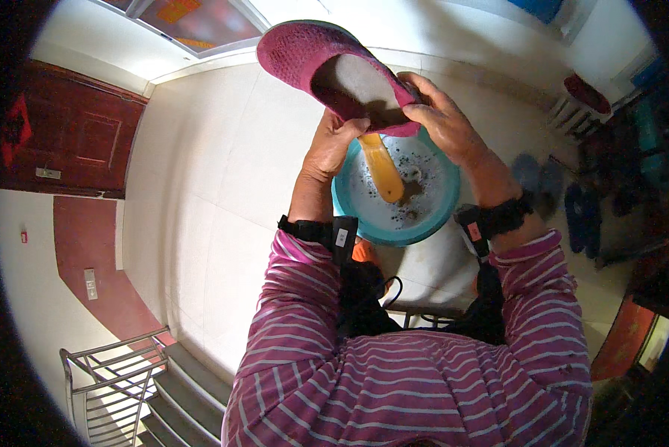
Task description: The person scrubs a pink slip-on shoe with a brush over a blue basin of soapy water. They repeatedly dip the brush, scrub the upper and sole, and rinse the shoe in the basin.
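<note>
A maroon knit shoe (306, 56) is held up in front of me, its opening and pale insole facing me and its toe pointing to the upper left. My left hand (334, 139) grips its near side, thumb by the opening. At the heel end, my right hand (443, 114) pinches the collar between thumb and fingers. Below stands a teal basin (451, 190) of cloudy, sudsy water with dark specks. A yellow handle (383, 170), perhaps of a brush, shows over the basin; its upper end is hidden behind the shoe, so I cannot tell what it rests on.
Another maroon shoe (587, 95) lies on a pale slatted stand at the right. Slippers (527, 173) and dark shoes (583, 218) sit on the floor nearby. Stairs (192, 380) with a metal railing (116, 385) descend at lower left; a dark red door (77, 134) is beyond.
</note>
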The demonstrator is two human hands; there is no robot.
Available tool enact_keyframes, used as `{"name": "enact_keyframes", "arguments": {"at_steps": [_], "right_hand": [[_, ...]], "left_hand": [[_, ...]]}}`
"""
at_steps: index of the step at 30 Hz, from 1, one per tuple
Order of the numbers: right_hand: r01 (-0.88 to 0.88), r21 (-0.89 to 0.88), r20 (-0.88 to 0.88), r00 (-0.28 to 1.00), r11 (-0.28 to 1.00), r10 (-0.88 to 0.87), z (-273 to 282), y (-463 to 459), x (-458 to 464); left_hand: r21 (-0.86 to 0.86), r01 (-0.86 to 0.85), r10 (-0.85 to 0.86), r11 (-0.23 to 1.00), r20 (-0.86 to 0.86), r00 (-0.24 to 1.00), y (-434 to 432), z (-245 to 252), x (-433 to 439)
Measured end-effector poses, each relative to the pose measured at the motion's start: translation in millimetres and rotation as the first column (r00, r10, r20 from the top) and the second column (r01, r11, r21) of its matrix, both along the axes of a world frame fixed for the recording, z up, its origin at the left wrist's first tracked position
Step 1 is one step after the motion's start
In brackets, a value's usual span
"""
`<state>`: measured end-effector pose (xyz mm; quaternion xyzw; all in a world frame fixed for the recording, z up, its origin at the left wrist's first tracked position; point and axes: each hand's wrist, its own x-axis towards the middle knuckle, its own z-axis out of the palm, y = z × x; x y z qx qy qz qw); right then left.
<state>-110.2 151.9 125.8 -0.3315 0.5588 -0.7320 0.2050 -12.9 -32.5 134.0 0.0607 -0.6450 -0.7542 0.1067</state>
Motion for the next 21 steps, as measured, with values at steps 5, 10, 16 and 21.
{"name": "enact_keyframes", "arguments": {"at_steps": [5,10,16,21], "right_hand": [[-0.008,0.04,-0.027,1.0,0.999,0.009,19.1,15.0,5.1],[0.064,-0.07,0.032,0.998,0.996,-0.062,24.4,17.5,21.6],[0.053,0.086,-0.091,0.995,0.995,-0.045,31.3,15.8,37.6],[0.276,0.193,-0.347,0.917,0.941,-0.198,46.6,11.7,46.3]], "left_hand": [[0.094,0.094,-0.082,0.991,-0.125,0.989,2.8,-0.9,-4.4],[0.291,0.168,-0.095,0.942,-0.249,0.964,6.6,1.1,-11.8],[0.457,0.212,-0.124,0.864,-0.214,0.969,12.7,3.5,-22.1],[0.453,0.192,-0.087,0.871,-0.241,0.967,12.4,10.1,-17.5]]}}
